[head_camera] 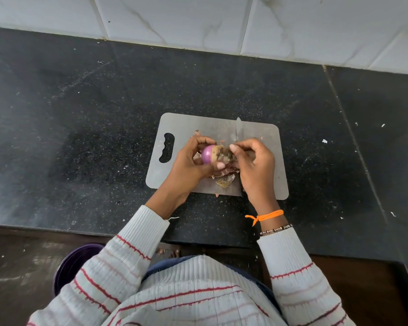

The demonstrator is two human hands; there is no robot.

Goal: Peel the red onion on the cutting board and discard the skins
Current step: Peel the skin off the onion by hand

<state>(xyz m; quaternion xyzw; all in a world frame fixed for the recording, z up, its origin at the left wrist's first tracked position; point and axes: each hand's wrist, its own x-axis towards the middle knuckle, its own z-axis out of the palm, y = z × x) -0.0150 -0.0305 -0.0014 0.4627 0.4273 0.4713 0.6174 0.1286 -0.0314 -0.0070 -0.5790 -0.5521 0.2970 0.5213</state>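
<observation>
a: two hands on it. left hand (189, 165) is cupped around the onion (209, 154), thumb across the front, fingers curled over the far side. onion sits just above the middle of the cutting board (264, 137), held up, not resting on it as far as i can tell.

b: peeled yet?

a: partly. left half is bare and shiny purple, right half is covered in brown papery skin (224, 154). right hand (254, 165) is nearly closed, thumb and fingertips pinching that skin at its edge.

b: skins discarded?

a: no. a loose pile of skins (225, 180) lies on the board under the hands, a few flecks on the counter (80, 137) near the board's front edge. i'd judge the task roughly half done, discard step not started.

b: risks?

a: knife (238, 128) lies on the board just beyond the hands, tip pointing away; its handle is hidden behind the hands. a hard tug on the skin could knock a knuckle into the blade. dry skin may tear into scraps rather than come off whole, so more picking. bare side looks slick, so the onion could slip from the left hand.

b: bin?

a: dark purple tub (73, 264) on the floor at lower left, maybe the bin, can't confirm. carrying skins there could drop flakes.
</observation>
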